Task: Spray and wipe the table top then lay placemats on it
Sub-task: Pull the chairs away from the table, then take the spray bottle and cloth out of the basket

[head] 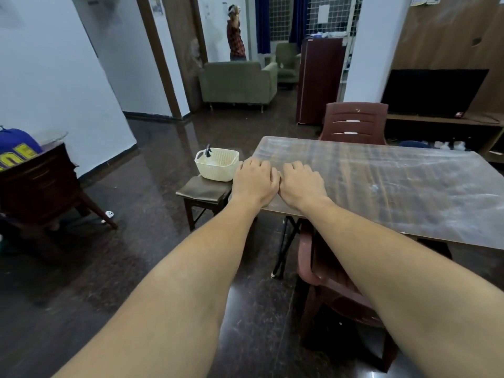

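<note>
The wooden table (381, 186) has a clear plastic sheet over its top and fills the right half of the view. My left hand (255, 181) and my right hand (301, 185) lie side by side, palms down, on its near left corner, thumbs touching, holding nothing. Left of the table a cream woven basket (216, 165) stands on a small stool (203, 193); the black nozzle of a spray bottle (208, 151) sticks up out of it. No placemats or cloth show on the table.
One brown plastic chair (354, 122) stands at the table's far end, another (335, 290) is tucked under the near edge below my right arm. A dark wooden side table (41, 184) sits at left. A sofa (237, 81) and a person stand far back.
</note>
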